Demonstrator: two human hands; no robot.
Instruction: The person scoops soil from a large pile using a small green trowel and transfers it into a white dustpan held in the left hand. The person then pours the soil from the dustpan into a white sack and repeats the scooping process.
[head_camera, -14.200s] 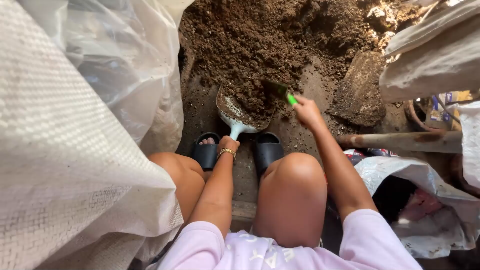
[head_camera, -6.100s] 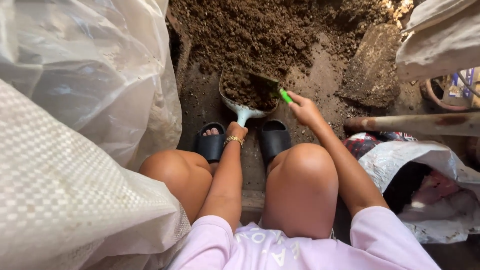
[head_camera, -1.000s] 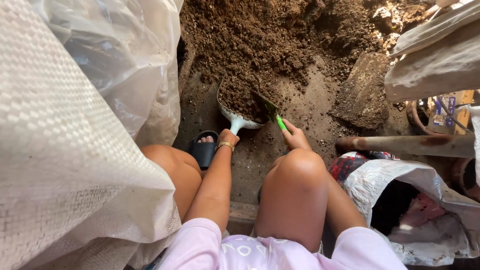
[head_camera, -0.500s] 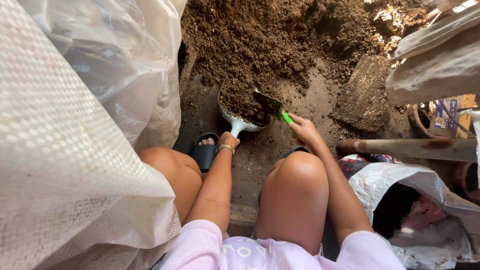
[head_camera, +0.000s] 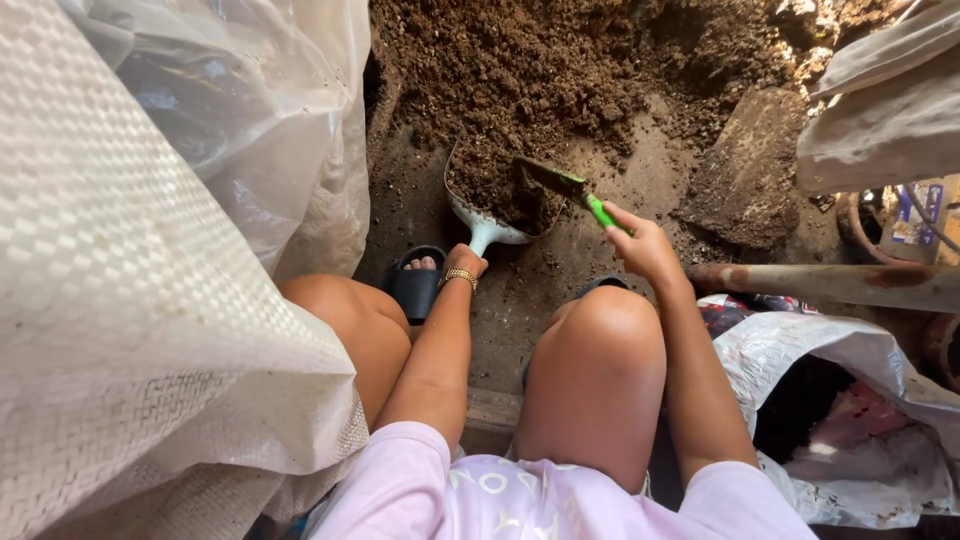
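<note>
Our left hand (head_camera: 464, 262) grips the pale metal scoop (head_camera: 490, 200), its handle pointing toward us. Our right hand (head_camera: 645, 245) clasps a green-handled trowel (head_camera: 572, 187), blade reaching left into the scoop's soil.

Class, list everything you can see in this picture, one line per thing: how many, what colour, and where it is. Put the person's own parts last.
soil heap: one, dark brown, top centre on the ground
scoop: one, white, filled with soil, at the foot of the heap
trowel: one, green handle with a dark blade, its blade in the scoop's soil
woven sack: one, white, filling the left side
clear plastic bag: one, see-through, upper left beside the soil
pipe: one, rusty, lying across the right
crumpled bag: one, white, open, lower right
sandal: one in clear view, black, below the scoop
left hand: one, gripping the scoop's handle, gold bracelet on the wrist
right hand: one, gripping the trowel's handle
</note>
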